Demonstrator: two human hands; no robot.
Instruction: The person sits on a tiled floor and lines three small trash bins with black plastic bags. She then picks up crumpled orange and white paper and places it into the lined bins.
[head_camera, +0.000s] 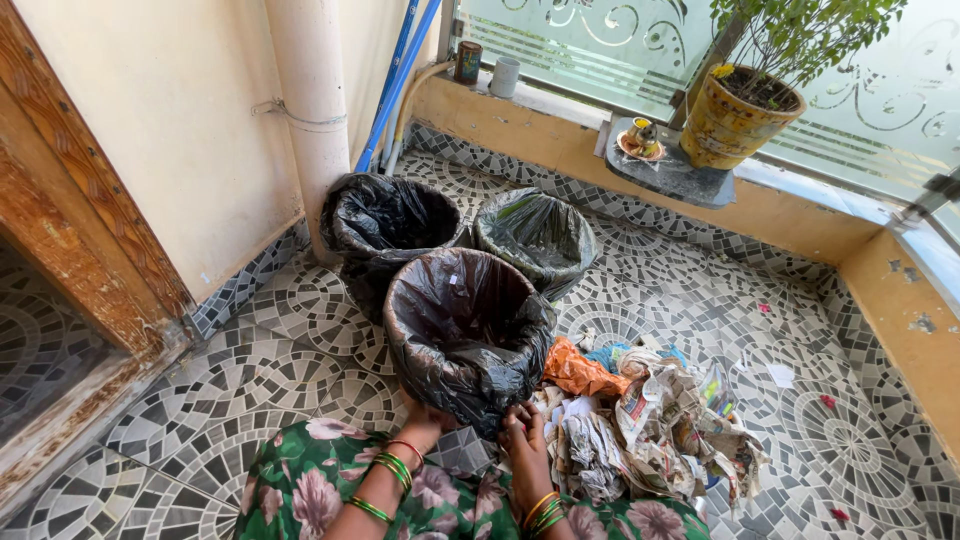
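A bin lined with a black plastic bag stands right in front of me on the patterned tile floor. My left hand presses against the lower front of that bag, fingers curled into the plastic. My right hand pinches the same bag's loose plastic at the bottom right edge. Both wrists carry green and orange bangles. Next to my right hand lies a heap of crumpled newspaper and wrappers, with an orange wrapper on top at the left.
Two more black-lined bins stand behind the near one, by a white pipe. A potted plant, a small dish and two cups sit on the ledge. A wooden door frame is at left.
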